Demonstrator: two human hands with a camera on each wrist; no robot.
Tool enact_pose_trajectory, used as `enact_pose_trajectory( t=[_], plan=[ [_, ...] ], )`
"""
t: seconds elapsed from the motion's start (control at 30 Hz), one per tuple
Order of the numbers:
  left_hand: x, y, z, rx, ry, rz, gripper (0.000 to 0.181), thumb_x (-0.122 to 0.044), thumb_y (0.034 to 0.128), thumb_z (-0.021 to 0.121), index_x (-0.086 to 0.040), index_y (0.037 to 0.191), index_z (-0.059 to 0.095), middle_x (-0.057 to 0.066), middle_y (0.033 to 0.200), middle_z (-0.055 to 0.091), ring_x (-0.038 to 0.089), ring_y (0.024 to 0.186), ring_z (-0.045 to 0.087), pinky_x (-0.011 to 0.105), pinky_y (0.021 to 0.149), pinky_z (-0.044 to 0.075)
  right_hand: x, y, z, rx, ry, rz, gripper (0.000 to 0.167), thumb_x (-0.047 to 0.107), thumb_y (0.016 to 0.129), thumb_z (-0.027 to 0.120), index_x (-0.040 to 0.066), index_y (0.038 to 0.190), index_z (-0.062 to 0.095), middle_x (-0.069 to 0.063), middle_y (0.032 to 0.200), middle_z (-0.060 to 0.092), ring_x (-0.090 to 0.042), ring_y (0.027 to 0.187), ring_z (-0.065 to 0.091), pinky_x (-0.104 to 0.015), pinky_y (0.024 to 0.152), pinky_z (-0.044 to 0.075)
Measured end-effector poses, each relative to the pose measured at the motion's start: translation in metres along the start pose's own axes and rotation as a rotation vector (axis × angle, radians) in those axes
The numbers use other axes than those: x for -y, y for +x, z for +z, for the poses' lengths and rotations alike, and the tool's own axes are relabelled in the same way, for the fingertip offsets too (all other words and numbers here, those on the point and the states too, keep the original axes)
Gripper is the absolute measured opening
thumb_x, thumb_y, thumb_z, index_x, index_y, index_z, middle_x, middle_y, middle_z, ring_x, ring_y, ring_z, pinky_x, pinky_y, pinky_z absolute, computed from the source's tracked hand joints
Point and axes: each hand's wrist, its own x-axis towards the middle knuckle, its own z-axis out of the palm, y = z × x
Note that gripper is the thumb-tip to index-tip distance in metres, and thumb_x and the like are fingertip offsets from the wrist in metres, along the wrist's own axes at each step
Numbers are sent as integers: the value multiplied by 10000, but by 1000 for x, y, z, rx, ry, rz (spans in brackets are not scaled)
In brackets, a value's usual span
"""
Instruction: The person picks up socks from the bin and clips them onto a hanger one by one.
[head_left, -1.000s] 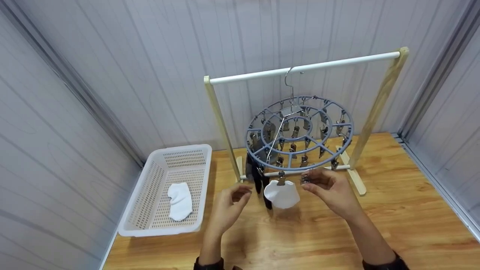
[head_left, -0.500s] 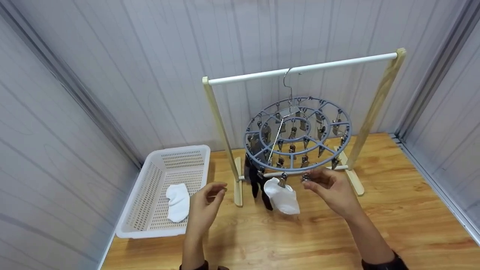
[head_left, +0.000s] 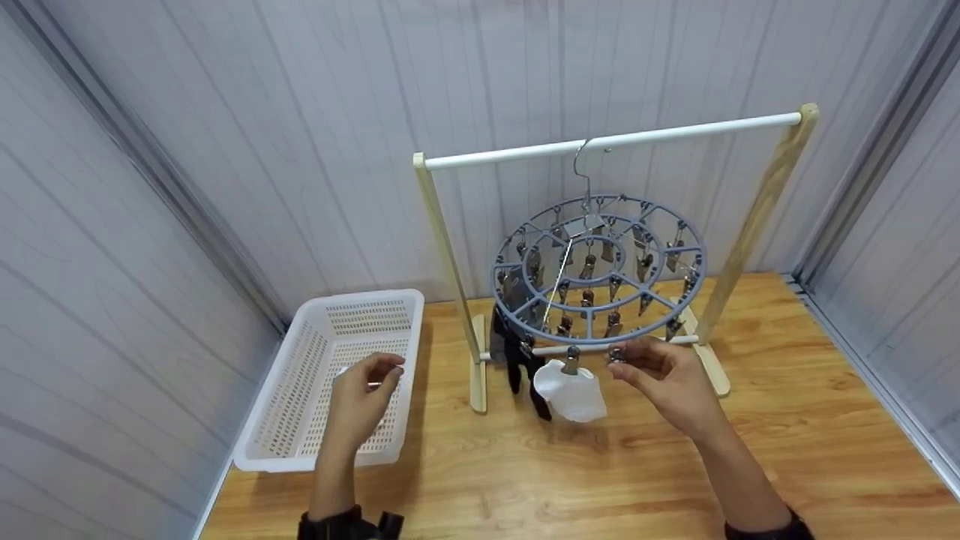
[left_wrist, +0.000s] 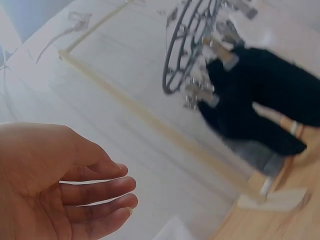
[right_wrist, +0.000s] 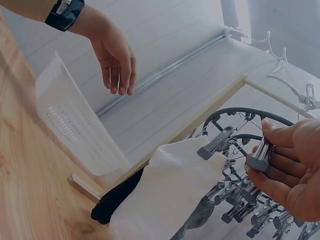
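My left hand point(head_left: 361, 405) hovers above the white plastic basket point(head_left: 300, 307), fingers loosely bent with nothing between them. A white sock under that hand is almost wholly hidden in the head view. At the front of the round blue-grey drying hanger point(head_left: 496, 281), my right hand point(head_left: 671, 386) pinches a metal clip point(right_wrist: 260, 157) between thumb and fingers. Just left of that clip, a white sock point(head_left: 571, 394) hangs from another clip. Dark socks point(left_wrist: 260, 90) with grey parts hang from clips at the hanger's left side.
A wooden stand with a white top bar point(head_left: 502, 156) carries the hanger by its hook point(head_left: 578, 161). Several unused metal clips point(head_left: 589, 266) dangle from its rings. Panelled walls point(head_left: 300, 150) enclose the wooden table point(head_left: 562, 480) at the back and sides.
My left hand has moved left from near the hanging sock to over the basket. The hanging white sock has swung slightly. My right hand keeps its pinch on the clip.
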Motion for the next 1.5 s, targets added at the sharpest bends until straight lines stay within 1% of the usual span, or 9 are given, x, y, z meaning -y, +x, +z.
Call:
enact_pose_trajectory(
  t=[0.13, 0.4, 0.53, 0.63, 0.77, 0.83, 1.03, 1.3, 1.5],
  plan=[
    [9, 13, -9, 10, 72, -11, 132, -41, 990, 693, -73, 1085, 779, 78, 991, 776, 225, 921, 732, 407, 840, 617, -1, 0, -2, -1, 2, 8, 159, -53, 928, 771, -89, 1079, 736, -287, 1061, 735, -215, 921, 776, -334, 833, 629],
    [36, 40, -18, 58, 194, -40, 159, -47, 964, 668, -10, 1076, 775, 100, 921, 749, 273, 868, 689, 457, 813, 546, -3, 1, -4, 3, -3, -13, 158, -58, 931, 767, -84, 1083, 737, -244, 1049, 749, -239, 917, 776, -348, 823, 632],
    [52, 54, -19, 79, 233, -56, 163, -36, 933, 655, 12, 1030, 778, 123, 903, 749, 311, 881, 697, 482, 820, 553, -4, 2, -5, -1, -1, -19, 161, -58, 926, 773, -83, 1081, 737, -282, 1054, 737, -225, 916, 776, -325, 814, 632],
    [62, 64, -18, 104, 275, -72, 164, -32, 913, 646, 20, 994, 779, 121, 872, 740, 299, 819, 668, 448, 761, 539, -4, 3, -5, -5, -8, -23, 159, -60, 926, 774, -84, 1079, 737, -284, 1050, 737, -215, 912, 775, -313, 807, 632],
    [73, 78, -16, 161, 338, -95, 170, -52, 908, 646, 26, 981, 778, 148, 879, 743, 290, 769, 635, 421, 703, 519, -3, 2, -6, -8, -11, -25, 157, -60, 924, 775, -78, 1076, 741, -277, 1051, 740, -226, 912, 775, -318, 809, 632],
    [78, 84, -16, 189, 370, -114, 166, -70, 914, 659, 27, 979, 777, 162, 903, 750, 291, 783, 652, 427, 713, 536, -4, 2, -7, -6, -14, -27, 160, -56, 923, 778, -74, 1079, 742, -273, 1054, 740, -230, 917, 775, -324, 814, 632],
    [88, 95, -15, 249, 449, -148, 189, -92, 910, 643, 49, 958, 759, 182, 902, 741, 315, 782, 657, 454, 728, 553, -5, 2, -8, 0, -19, -20, 167, -32, 931, 781, -67, 1090, 742, -243, 1052, 746, -212, 919, 773, -326, 820, 631],
    [97, 106, -13, 266, 499, -97, 206, -67, 862, 599, 68, 917, 744, 196, 870, 714, 364, 788, 630, 495, 756, 536, -4, 2, -8, -10, -32, -29, 156, -56, 923, 777, -75, 1074, 741, -203, 1034, 760, -241, 915, 775, -331, 822, 631],
    [104, 110, -11, 264, 497, -159, 219, -63, 824, 574, 59, 900, 738, 173, 830, 685, 344, 772, 606, 473, 733, 523, -6, 3, -10, -5, -31, -34, 156, -20, 928, 789, -50, 1076, 751, -190, 1037, 762, -267, 924, 775, -334, 820, 633]
  ],
)
